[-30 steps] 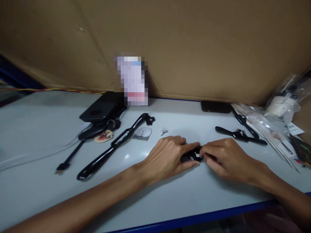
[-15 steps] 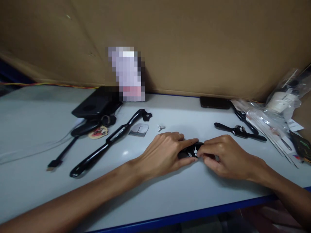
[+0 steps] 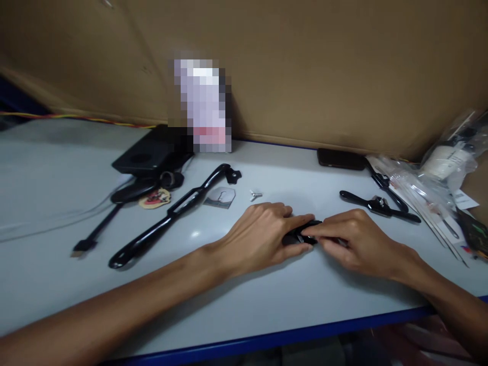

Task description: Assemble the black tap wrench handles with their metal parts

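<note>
My left hand [image 3: 267, 231] holds a small black tool [image 3: 293, 237] down on the table, its thumb and index finger along either side. The tool's ends are hidden by my hands. My right hand [image 3: 354, 243] is closed at the tool's right end, its index finger laid across the top, where it covers the silver thumbscrew. Beyond my left hand lie a loose silver thumbscrew [image 3: 255, 195] and a flat grey blade [image 3: 220, 197]. A long black spokeshave body [image 3: 150, 237] rests to the left, with a small black cap piece [image 3: 234, 176] near its far end.
Two small black spokeshaves [image 3: 377, 205] lie at right beside plastic-wrapped thin tools [image 3: 419, 201]. A dark phone [image 3: 340, 159] sits near the cardboard wall [image 3: 305, 66]. At left are a black box [image 3: 143, 155], a cable [image 3: 99, 229] and a round tag [image 3: 155, 198]. The table's blue edge [image 3: 297, 338] runs in front.
My right index finger has moved left over the tool, covering the silver thumbscrew that showed before. My left hand keeps its hold. The view has shifted slightly.
</note>
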`<state>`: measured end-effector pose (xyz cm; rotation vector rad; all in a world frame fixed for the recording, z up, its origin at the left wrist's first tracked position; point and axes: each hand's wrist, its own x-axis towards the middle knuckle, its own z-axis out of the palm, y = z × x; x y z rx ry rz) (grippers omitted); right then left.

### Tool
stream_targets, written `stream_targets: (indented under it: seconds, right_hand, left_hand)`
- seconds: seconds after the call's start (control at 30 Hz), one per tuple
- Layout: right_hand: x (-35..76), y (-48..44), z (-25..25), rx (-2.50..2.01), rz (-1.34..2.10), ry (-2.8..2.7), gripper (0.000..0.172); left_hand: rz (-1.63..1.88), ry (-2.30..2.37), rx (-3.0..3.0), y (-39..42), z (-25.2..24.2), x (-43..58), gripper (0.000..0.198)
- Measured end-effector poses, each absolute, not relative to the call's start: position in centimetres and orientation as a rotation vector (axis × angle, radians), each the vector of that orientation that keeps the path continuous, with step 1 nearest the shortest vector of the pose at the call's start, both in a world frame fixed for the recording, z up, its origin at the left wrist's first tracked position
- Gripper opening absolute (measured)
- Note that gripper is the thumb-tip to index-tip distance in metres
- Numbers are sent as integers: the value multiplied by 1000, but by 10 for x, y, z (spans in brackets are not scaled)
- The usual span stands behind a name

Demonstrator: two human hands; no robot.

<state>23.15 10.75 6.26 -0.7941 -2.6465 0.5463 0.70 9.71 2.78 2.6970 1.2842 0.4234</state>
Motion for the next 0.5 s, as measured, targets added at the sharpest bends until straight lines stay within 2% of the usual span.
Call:
stream_targets:
  seconds: [0.13, 0.33, 0.5]
  right_hand:
    - [232, 108, 63, -903, 364, -2683, 24]
    - [230, 105, 64, -802, 566, -2664, 23]
    - [231, 108, 61, -868, 354, -2689, 23]
  left_hand:
    - [398, 1296, 2695, 97, 29, 7, 49]
    - [408, 1294, 2683, 96, 28, 7, 49]
    - [386, 1298, 2682, 97, 30, 8, 49]
